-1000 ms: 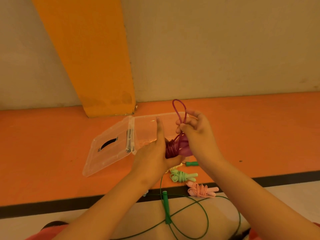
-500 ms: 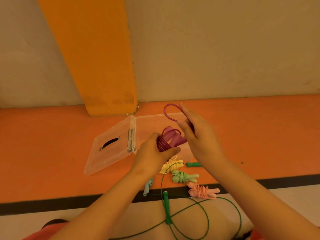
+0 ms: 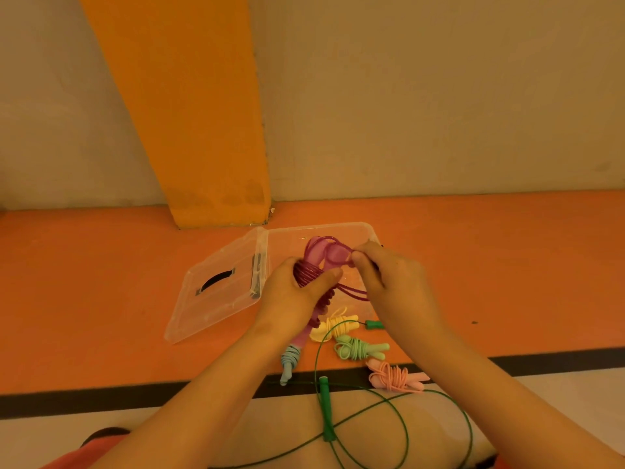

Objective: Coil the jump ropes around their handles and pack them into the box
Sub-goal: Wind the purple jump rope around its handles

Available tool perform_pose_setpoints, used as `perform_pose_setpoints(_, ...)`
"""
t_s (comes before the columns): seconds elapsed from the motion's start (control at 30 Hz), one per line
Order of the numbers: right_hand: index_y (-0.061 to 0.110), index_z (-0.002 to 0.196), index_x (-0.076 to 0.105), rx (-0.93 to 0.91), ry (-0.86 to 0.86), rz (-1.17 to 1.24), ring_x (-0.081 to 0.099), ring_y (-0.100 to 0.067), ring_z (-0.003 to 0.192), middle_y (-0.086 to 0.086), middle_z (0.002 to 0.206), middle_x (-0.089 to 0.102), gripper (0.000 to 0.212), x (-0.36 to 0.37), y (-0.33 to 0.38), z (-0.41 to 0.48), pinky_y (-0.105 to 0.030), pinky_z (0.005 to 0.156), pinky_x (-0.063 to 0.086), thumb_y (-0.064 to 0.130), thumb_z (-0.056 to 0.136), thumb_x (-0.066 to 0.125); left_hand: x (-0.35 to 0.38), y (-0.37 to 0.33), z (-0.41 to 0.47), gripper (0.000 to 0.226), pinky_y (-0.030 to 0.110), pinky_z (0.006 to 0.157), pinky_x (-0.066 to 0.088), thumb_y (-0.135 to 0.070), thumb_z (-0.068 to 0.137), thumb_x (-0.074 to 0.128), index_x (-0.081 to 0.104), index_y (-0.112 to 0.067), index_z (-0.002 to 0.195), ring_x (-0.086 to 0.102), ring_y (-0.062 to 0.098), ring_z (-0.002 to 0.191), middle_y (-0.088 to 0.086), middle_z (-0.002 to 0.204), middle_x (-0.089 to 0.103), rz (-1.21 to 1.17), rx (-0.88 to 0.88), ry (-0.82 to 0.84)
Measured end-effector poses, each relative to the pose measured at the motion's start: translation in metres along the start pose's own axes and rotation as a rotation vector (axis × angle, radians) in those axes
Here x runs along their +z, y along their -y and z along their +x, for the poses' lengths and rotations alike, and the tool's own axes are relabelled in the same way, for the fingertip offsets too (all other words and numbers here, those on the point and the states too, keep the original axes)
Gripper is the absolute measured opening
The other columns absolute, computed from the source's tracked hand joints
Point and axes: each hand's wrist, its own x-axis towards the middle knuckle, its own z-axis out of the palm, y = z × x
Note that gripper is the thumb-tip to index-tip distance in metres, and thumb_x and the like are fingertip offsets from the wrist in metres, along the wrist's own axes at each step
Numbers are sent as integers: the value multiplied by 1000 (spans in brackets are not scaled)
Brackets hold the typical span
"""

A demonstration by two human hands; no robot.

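Fingers (image 3: 362,265) of right hand (image 3: 394,282) lower, purple rope (image 3: 307,274) loop over handles (image 3: 334,256) (earlier aloft)

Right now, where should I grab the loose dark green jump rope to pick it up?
Probably its nearer straight green plastic handle, pinched from above across its narrow sides: it lies flat, pointing away, while the thin cord loops loosely.

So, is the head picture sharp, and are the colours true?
Head view: fairly sharp, coils of the purple jump rope distinct; a warm cast yellows the wall; the wide lens tilts the orange pillar; faint sheen on the clear box lid.
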Motion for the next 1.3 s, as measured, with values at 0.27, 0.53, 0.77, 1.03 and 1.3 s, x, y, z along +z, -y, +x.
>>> perform_pose_setpoints(0.27, 14, 76, 62, 213, 74, 177, 54, -10, 56, 3, 63, 59, 27, 5, 1, 4, -33, 55, 44, 21, 98, 47, 6, 6, -5, 44, 32, 61, 52, -53, 75, 72, 52, -27, 104, 62, 6, 69, -11, 77, 64, 372, 201, -136)
perform_pose_setpoints(0.53, 11, 82, 64, 290, 4, 266, 61, -26, 67, -4, 76, 63, 28, 11, -1, 2, -53, 64, 50, 22, 100, 45, 8, 5, -7, 48, 35, 63, 52, -57, 76, 68, 47, -27, 106, 62, 11, 75, -11, 83, 62, 504, 246, -165)
perform_pose_setpoints(0.77, 11, 83, 63, 320, -39, 298, 62, -27, 60, -6, 75, 63, 26, 16, 9, -5, -22, 45, 44, 19, 100, 44, 11, 4, -6, 49, 31, 59, 51, -59, 77, 65, 48, -26, 109, 63, 12, 74, -9, 84, 64, 468, 235, -185)
perform_pose_setpoints(1.03, 14, 88, 61, 319, 75, 348, 61, -23, 61, 0, 70, 57, 21, 17, 11, -10, -8, 39, 34, 18, 100, 44, 4, 4, -9, 50, 32, 62, 49, -59, 82, 59, 46, -22, 112, 60, 16, 79, -5, 96, 61, 636, 306, -145)
perform_pose_setpoints(1.3, 13, 84, 61, 265, 84, 271, 61, -20, 49, -1, 65, 59, 23, 16, 6, -12, -14, 42, 36, 19, 100, 46, 0, -2, -12, 56, 34, 64, 48, -65, 83, 49, 45, -25, 124, 61, 20, 89, -5, 110, 59, 820, 377, -131)
